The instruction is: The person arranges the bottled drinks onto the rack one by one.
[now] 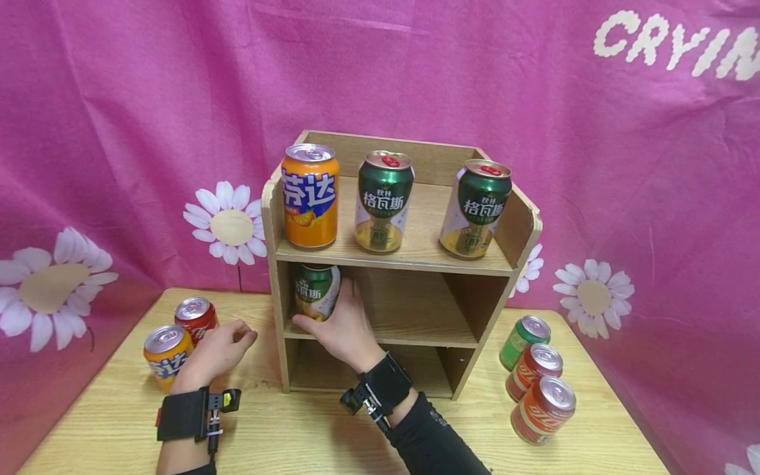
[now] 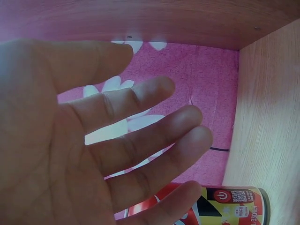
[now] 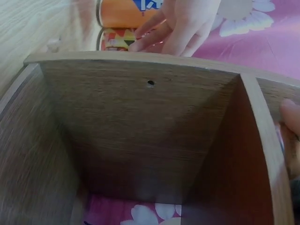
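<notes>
Green metal can (image 1: 316, 289) is inside the middle level of the wooden shelf (image 1: 392, 262), at its left side, and through the cameras I see the right hand (image 1: 347, 324) grasping it, thumb low across the near face. I judge the can stiff but possible to dent, and rather slippery; its weight I cannot tell. Best hold, I think, is around the middle of the body, squeezing moderately. The left hand (image 1: 216, 353) is released, fingers relaxed, near the red can (image 1: 194, 315).

Left hand (image 1: 221, 351) relaxed, fingers (image 2: 146, 140) loosely bent; right hand (image 1: 346, 327) gripping
</notes>
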`<move>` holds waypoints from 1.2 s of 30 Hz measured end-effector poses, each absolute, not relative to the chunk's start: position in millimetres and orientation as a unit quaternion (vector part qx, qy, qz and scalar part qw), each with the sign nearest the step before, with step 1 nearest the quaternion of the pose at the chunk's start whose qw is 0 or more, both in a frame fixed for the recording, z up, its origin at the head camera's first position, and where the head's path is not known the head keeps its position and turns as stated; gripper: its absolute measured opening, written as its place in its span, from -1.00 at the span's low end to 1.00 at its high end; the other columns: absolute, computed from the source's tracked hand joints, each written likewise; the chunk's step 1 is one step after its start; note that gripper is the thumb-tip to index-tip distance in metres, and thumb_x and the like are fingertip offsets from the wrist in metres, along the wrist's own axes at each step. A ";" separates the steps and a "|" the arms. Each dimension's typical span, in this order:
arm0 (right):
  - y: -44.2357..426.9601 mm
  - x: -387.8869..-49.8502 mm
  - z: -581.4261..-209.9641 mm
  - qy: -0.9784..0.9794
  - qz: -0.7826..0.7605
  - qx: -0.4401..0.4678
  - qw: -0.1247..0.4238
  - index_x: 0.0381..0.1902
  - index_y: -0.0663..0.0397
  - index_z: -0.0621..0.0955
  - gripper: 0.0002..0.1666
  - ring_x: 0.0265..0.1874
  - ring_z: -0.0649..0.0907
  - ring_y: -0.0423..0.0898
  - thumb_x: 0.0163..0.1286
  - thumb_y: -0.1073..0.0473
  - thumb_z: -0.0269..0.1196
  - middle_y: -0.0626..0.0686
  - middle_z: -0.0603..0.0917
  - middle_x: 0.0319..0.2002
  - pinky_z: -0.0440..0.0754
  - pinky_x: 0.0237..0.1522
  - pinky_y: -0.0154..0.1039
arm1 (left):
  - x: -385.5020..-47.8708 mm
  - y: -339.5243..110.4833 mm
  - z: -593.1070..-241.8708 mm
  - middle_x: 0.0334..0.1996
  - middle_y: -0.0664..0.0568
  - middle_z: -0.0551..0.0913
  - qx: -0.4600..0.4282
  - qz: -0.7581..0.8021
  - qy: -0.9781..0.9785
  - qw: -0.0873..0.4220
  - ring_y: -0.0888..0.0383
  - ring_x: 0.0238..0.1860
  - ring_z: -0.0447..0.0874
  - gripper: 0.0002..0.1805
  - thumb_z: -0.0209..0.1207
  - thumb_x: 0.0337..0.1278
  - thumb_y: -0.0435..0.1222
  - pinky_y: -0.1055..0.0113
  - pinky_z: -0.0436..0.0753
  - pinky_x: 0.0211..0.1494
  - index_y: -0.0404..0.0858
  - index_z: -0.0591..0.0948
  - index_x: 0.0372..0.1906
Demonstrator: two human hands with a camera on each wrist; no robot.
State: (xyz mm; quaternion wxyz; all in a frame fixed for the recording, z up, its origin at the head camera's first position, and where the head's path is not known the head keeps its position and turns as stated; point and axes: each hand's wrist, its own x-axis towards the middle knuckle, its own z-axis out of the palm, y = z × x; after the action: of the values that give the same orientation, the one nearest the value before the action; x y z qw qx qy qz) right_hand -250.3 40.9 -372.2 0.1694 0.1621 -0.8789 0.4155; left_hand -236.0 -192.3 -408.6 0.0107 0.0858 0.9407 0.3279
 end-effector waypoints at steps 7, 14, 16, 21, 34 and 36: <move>42.1 -249.8 -369.8 -0.881 0.418 0.159 0.153 0.21 0.16 0.23 0.00 -0.02 0.50 -0.04 -0.01 -0.16 0.47 0.12 0.42 0.02 0.48 0.06 -0.15 | -237.8 -192.4 -409.6 -0.31 -0.06 0.60 0.088 0.323 0.942 0.004 0.05 -0.33 0.48 -0.74 0.03 0.32 -0.21 0.18 0.46 -0.29 -0.32 0.57 -0.12; 45.0 -248.9 -367.2 -0.871 0.443 0.169 0.126 0.19 0.12 0.25 -0.07 -0.10 0.57 -0.06 0.01 -0.11 0.47 0.10 0.53 -0.04 0.53 -0.03 -0.17 | -237.3 -192.8 -408.7 -0.33 -0.06 0.59 0.089 0.326 0.941 0.008 0.04 -0.35 0.46 -0.72 0.03 0.33 -0.20 0.20 0.44 -0.32 -0.34 0.57 -0.12; 45.2 -248.4 -367.1 -0.871 0.444 0.169 0.124 0.22 0.11 0.24 -0.04 -0.07 0.55 -0.07 0.02 -0.14 0.45 0.09 0.50 -0.02 0.51 0.00 -0.16 | -236.9 -193.0 -409.0 -0.32 -0.08 0.59 0.087 0.329 0.940 0.012 0.04 -0.34 0.46 -0.70 0.02 0.34 -0.17 0.18 0.46 -0.31 -0.35 0.56 -0.10; 44.4 -247.8 -368.2 -0.878 0.433 0.159 0.129 0.26 0.12 0.21 0.02 0.00 0.48 -0.04 0.01 -0.23 0.43 0.09 0.42 0.03 0.47 0.07 -0.12 | -236.5 -192.5 -410.0 -0.33 -0.07 0.58 0.082 0.332 0.940 0.017 0.05 -0.35 0.45 -0.69 0.02 0.34 -0.16 0.21 0.43 -0.34 -0.34 0.56 -0.09; 46.4 -249.8 -368.2 -0.870 0.450 0.166 0.116 0.20 0.10 0.26 -0.08 -0.07 0.57 -0.07 0.02 -0.14 0.45 0.09 0.54 -0.03 0.51 0.00 -0.16 | -238.3 -193.8 -410.7 -0.27 -0.12 0.61 0.087 0.333 0.939 0.014 0.04 -0.32 0.48 -0.65 0.01 0.35 -0.14 0.14 0.49 -0.30 -0.36 0.56 -0.06; 46.9 -249.7 -368.0 -0.870 0.449 0.169 0.116 0.19 0.08 0.27 -0.09 -0.09 0.58 -0.08 0.02 -0.14 0.45 0.08 0.56 -0.05 0.52 -0.02 -0.16 | -238.0 -193.7 -411.0 -0.26 -0.12 0.62 0.085 0.332 0.939 0.013 0.04 -0.31 0.49 -0.66 0.02 0.35 -0.15 0.13 0.49 -0.28 -0.36 0.56 -0.06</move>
State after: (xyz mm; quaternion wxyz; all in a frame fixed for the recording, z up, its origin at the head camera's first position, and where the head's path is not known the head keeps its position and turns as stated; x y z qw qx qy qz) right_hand -249.7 46.9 -368.0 0.1162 0.1685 -0.8697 0.4491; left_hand -238.0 -193.7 -411.0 0.0128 0.0855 0.9393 0.3320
